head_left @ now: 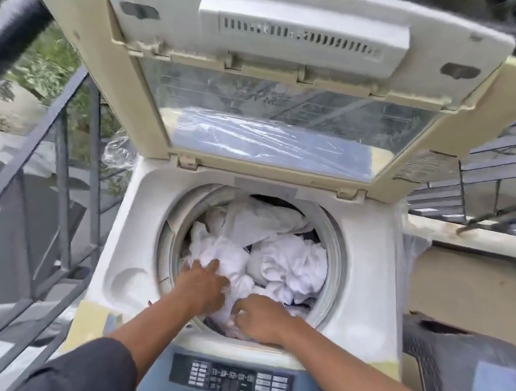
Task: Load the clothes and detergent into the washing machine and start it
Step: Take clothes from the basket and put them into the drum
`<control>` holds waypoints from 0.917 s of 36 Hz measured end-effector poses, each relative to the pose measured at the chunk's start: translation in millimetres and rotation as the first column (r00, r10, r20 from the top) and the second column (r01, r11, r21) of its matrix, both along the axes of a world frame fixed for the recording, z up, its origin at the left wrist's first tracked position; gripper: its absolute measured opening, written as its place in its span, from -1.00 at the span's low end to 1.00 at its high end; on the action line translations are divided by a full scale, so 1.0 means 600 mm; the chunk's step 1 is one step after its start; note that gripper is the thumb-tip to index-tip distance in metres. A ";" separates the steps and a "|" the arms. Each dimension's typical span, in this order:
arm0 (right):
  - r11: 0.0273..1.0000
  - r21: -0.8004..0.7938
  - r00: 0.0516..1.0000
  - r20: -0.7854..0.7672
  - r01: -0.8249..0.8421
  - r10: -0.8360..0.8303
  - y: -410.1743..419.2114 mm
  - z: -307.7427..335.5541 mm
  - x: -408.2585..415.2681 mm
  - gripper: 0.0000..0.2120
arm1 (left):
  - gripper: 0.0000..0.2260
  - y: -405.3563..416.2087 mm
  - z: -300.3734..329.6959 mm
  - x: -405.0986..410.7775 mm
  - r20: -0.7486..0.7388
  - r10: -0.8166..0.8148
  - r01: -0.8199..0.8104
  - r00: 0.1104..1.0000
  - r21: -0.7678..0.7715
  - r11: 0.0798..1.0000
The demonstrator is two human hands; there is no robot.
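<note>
I am standing at the washer (366, 270) and both my hands are reaching down into its drum (338, 251). My left hand (201, 285) is lying on the clothes (288, 262) with the fingers stretched forward and a little spread, so it is pressing the white cloth and not grasping it. My right hand (261, 321) is just beside it, at the near edge of the drum, and its fingers are curling into a fold of the same white cloth, so it is gripping the clothes. The two hands are near each other but they are not touching.

The clothes are filling the drum in front of my hands, mostly white and crumpled, with a little dark cloth showing between them and at the far side. Above and beyond my hands the lid (294, 81) is standing open, folded upward, and its clear window is showing some reflections. Below my wrists, close to my body, the control panel (231, 380) is facing me with its small buttons and display. To the left of my left arm a metal railing (64, 143) is running along, with green plants behind it. To the right of my right arm a dark basket (444, 352) is standing next to the washer. I am wearing dark sleeves (88, 371) on both arms.
</note>
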State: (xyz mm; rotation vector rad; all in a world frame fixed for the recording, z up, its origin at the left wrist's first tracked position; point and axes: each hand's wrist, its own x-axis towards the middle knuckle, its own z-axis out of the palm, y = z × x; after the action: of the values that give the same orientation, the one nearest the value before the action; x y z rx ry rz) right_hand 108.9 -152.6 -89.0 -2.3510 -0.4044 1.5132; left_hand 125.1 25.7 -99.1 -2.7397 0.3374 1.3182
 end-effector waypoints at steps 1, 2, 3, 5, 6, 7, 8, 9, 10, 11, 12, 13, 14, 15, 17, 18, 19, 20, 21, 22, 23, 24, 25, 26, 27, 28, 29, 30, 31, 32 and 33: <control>1.000 -0.025 1.000 0.029 0.000 0.001 -0.005 -0.007 0.002 -0.57 | -0.58 -0.003 -0.008 -0.001 -0.042 -0.005 0.006 0.999 0.021 1.000; 0.999 -0.034 0.999 0.035 -0.008 0.009 -0.010 -0.012 0.004 -0.59 | -0.57 -0.005 -0.024 -0.002 -0.070 -0.013 0.016 0.997 0.041 0.999; 0.999 -0.037 1.000 0.010 -0.019 0.019 -0.013 -0.019 0.006 -0.58 | -0.56 -0.008 -0.040 -0.002 -0.099 -0.016 0.022 0.995 0.062 0.998; 0.996 -0.043 0.993 -0.093 -0.078 0.074 -0.017 -0.024 0.008 -0.55 | -0.48 -0.014 -0.070 0.001 -0.201 -0.025 0.048 0.979 0.110 0.993; 0.992 -0.055 0.986 -0.130 -0.117 0.109 -0.018 -0.027 0.007 -0.52 | -0.42 -0.014 -0.091 0.002 -0.249 -0.018 0.050 0.968 0.124 0.991; 0.985 -0.072 0.977 -0.152 -0.159 0.147 -0.019 -0.029 0.006 -0.50 | -0.35 -0.013 -0.114 0.004 -0.311 -0.017 0.067 0.950 0.148 0.987; 0.975 -0.089 0.968 -0.170 -0.204 0.187 -0.018 -0.032 0.004 -0.47 | -0.28 -0.010 -0.137 0.006 -0.363 -0.019 0.081 0.931 0.155 0.985; 0.963 -0.105 0.956 -0.191 -0.248 0.225 -0.016 -0.036 0.001 -0.45 | -0.20 -0.006 -0.155 0.006 -0.409 -0.017 0.094 0.912 0.170 0.981; 0.951 -0.118 0.943 -0.207 -0.287 0.259 -0.014 -0.037 0.000 -0.43 | -0.17 0.000 -0.170 0.005 -0.447 -0.052 0.145 0.893 0.178 0.973; 0.940 -0.131 0.934 -0.219 -0.316 0.284 -0.012 -0.042 -0.002 -0.43 | -0.21 0.003 -0.172 0.001 -0.482 -0.065 0.169 0.874 0.175 0.970; 0.932 -0.139 0.928 -0.220 -0.335 0.301 -0.012 -0.046 -0.004 -0.43 | -0.29 0.007 -0.177 -0.002 -0.522 -0.082 0.191 0.849 0.159 0.969; 0.929 -0.140 0.926 -0.220 -0.343 0.308 -0.012 -0.047 -0.004 -0.43 | -0.38 0.006 -0.174 -0.002 -0.542 -0.085 0.197 0.836 0.152 0.968; 0.931 -0.136 0.927 -0.219 -0.337 0.304 -0.013 -0.049 -0.004 -0.42 | -0.42 0.002 -0.162 -0.002 -0.545 -0.040 0.156 0.837 0.169 0.973; 0.939 -0.128 0.934 -0.212 -0.320 0.289 -0.015 -0.051 -0.003 -0.41 | -0.41 -0.002 -0.153 -0.002 -0.531 -0.040 0.149 0.847 0.166 0.975; 0.955 -0.111 0.948 -0.198 -0.275 0.250 -0.021 -0.057 0.000 -0.39 | -0.36 -0.015 -0.130 0.002 -0.504 -0.053 0.150 0.862 0.154 0.977; 0.961 -0.109 0.954 -0.193 -0.253 0.229 -0.025 -0.057 0.003 -0.37 | -0.35 -0.020 -0.115 0.005 -0.484 -0.058 0.148 0.873 0.150 0.978; 0.965 -0.112 0.959 -0.188 -0.236 0.212 -0.029 -0.056 0.007 -0.36 | -0.37 -0.027 -0.098 0.006 -0.460 -0.064 0.145 0.886 0.143 0.979; 0.969 -0.110 0.963 -0.180 -0.223 0.201 -0.033 -0.050 0.010 -0.37 | -0.41 -0.033 -0.081 0.008 -0.440 -0.061 0.130 0.896 0.129 0.983; 0.973 -0.105 0.968 -0.165 -0.207 0.188 -0.037 -0.043 0.015 -0.39 | -0.46 -0.038 -0.061 0.009 -0.422 -0.069 0.121 0.904 0.099 0.988; 0.979 -0.094 0.976 -0.142 -0.182 0.168 -0.042 -0.033 0.019 -0.43 | -0.50 -0.044 -0.045 0.011 -0.400 -0.065 0.102 0.914 0.072 0.992; 0.986 -0.077 0.984 -0.111 -0.150 0.141 -0.046 -0.023 0.022 -0.47 | -0.53 -0.049 -0.032 0.011 -0.378 -0.053 0.077 0.924 0.048 0.996; 0.992 -0.058 0.992 -0.073 -0.111 0.107 -0.051 -0.014 0.025 -0.51 | -0.54 -0.056 -0.018 0.012 -0.360 -0.032 0.044 0.932 0.025 0.999; 0.997 -0.037 0.998 -0.032 -0.064 0.063 -0.058 -0.005 0.028 -0.54 | -0.55 -0.064 -0.002 0.012 -0.345 -0.012 0.011 0.938 -0.005 1.000; 1.000 -0.019 1.000 0.002 -0.013 0.013 -0.065 0.003 0.030 -0.57 | -0.57 -0.072 0.011 0.012 -0.328 0.004 -0.018 0.945 -0.039 0.999; 0.999 0.001 0.999 0.029 0.035 -0.035 -0.075 0.011 0.031 -0.59 | -0.58 -0.079 0.024 0.013 -0.313 0.024 -0.052 0.949 -0.083 0.995; 0.997 0.020 0.996 0.051 0.070 -0.071 -0.085 0.020 0.033 -0.62 | -0.60 -0.085 0.034 0.014 -0.291 0.051 -0.094 0.955 -0.135 0.986; 0.995 0.037 0.993 0.072 0.093 -0.096 -0.095 0.030 0.035 -0.63 | -0.62 -0.089 0.042 0.015 -0.277 0.095 -0.151 0.956 -0.188 0.970; 0.992 0.053 0.989 0.093 0.113 -0.118 -0.106 0.043 0.035 -0.65 | -0.65 -0.092 0.046 0.014 -0.266 0.149 -0.218 0.953 -0.255 0.942; 0.988 0.071 0.982 0.114 0.140 -0.148 -0.117 0.053 0.035 -0.64 | -0.67 -0.095 0.052 0.014 -0.258 0.205 -0.284 0.944 -0.318 0.905; 0.980 0.092 0.973 0.133 0.176 -0.187 -0.129 0.064 0.035 -0.64 | -0.69 -0.099 0.059 0.012 -0.248 0.266 -0.346 0.931 -0.383 0.857; 0.968 0.118 0.961 0.145 0.220 -0.236 -0.142 0.076 0.033 -0.65 | -0.73 -0.104 0.068 0.010 -0.244 0.330 -0.407 0.912 -0.435 0.803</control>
State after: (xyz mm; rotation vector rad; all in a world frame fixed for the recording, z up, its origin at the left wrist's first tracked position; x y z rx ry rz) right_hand 128.8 -237.6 -43.6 -2.3527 -0.2302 1.1800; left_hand 131.1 -36.8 -58.0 -3.2456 0.1503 1.7618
